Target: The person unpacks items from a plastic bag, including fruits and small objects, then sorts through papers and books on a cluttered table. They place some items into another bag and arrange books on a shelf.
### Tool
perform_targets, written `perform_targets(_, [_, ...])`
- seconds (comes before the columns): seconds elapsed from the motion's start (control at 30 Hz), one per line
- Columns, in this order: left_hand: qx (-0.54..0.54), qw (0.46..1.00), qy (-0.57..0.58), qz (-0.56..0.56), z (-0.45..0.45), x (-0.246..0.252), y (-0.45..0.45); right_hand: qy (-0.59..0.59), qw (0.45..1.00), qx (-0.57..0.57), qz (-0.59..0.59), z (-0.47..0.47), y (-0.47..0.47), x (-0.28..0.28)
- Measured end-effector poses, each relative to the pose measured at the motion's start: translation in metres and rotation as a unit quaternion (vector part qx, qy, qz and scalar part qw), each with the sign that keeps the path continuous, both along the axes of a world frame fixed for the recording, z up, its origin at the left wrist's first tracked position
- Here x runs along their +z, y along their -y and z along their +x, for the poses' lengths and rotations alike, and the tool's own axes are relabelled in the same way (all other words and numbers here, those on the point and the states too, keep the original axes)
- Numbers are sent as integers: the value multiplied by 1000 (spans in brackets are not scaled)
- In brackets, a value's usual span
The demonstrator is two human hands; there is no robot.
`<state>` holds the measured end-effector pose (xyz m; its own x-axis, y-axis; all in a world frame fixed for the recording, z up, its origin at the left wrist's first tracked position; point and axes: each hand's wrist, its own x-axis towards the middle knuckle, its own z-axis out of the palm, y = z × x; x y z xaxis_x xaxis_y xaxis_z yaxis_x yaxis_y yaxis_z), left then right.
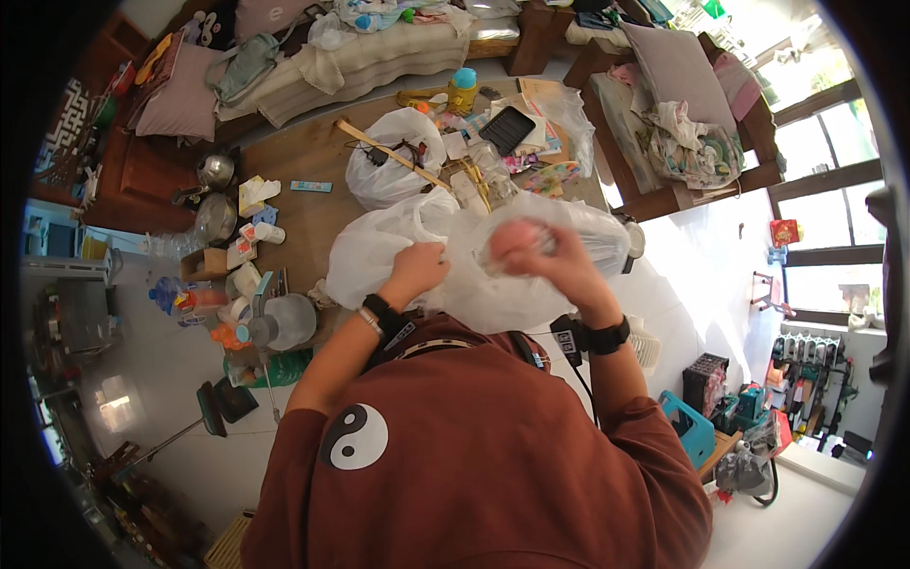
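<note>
My right hand (565, 267) holds a blurred pinkish-red roundish object (515, 240) over the mouth of a translucent white plastic bag (473, 299). What exactly the object is, the blur hides. With fingers curled, my left hand (421, 269) grips the plastic at the left side of that bag. Another white plastic bag (366, 238) bulges just beyond and left of my left hand. Farther back, a third white bag (380, 181) stands on the wooden table (313, 160), holding dark cords, with a wooden stick (391, 153) lying across it.
A black tray (507, 131), papers and a yellow cup with a blue ball-shaped top (463, 89) crowd the table's far right. Metal pots (215, 217), a tissue pack (257, 193) and a clear spray bottle (288, 321) line its left side. Beyond stands a covered sofa (370, 60).
</note>
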<state>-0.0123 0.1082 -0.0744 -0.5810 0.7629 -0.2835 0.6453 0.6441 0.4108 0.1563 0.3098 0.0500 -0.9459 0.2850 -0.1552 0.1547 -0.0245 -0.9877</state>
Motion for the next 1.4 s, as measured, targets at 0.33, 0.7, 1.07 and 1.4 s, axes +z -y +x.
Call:
perform_targets(0.33, [123, 929, 264, 229, -17, -7, -5, 21, 953, -300, -46, 8, -82, -65])
perform_targets(0.7, [100, 794, 459, 387, -6, 60, 13, 46, 996, -60, 51, -72, 55, -52])
perform_targets(1.07, [148, 728, 512, 432, -5, 42, 39, -128, 961, 56, 238, -97, 56, -51])
perform_targets(1.4, [179, 744, 496, 410, -1, 52, 32, -174, 919, 40, 351, -100, 49, -53])
